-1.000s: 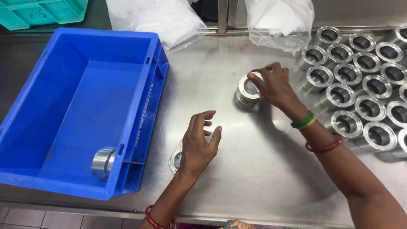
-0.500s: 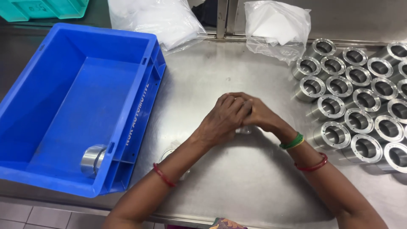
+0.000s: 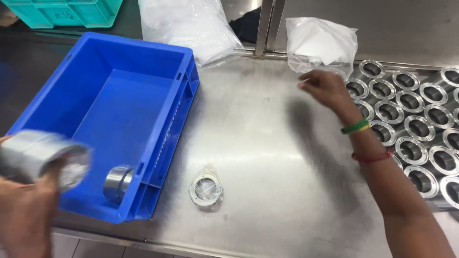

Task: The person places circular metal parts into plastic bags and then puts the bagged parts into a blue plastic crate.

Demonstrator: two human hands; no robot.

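Observation:
My left hand is at the lower left, gripping a shiny metal cylinder part, blurred by motion, over the near left corner of the blue crate. Another metal cylinder lies on its side inside the crate near its front wall. My right hand hovers above the steel table near the clear plastic bags, fingers loosely curled with something small and white pinched at the fingertips. A flat metal ring in a clear plastic pouch lies on the table between the hands.
Several rows of metal ring-shaped parts stand at the right side of the steel table. A large white plastic bag lies behind the crate. A teal crate sits at the far left.
Both hands were joined at the table's middle on a part. Now the left hand has carried the part left over the crate, and the right hand has moved up toward the bags.

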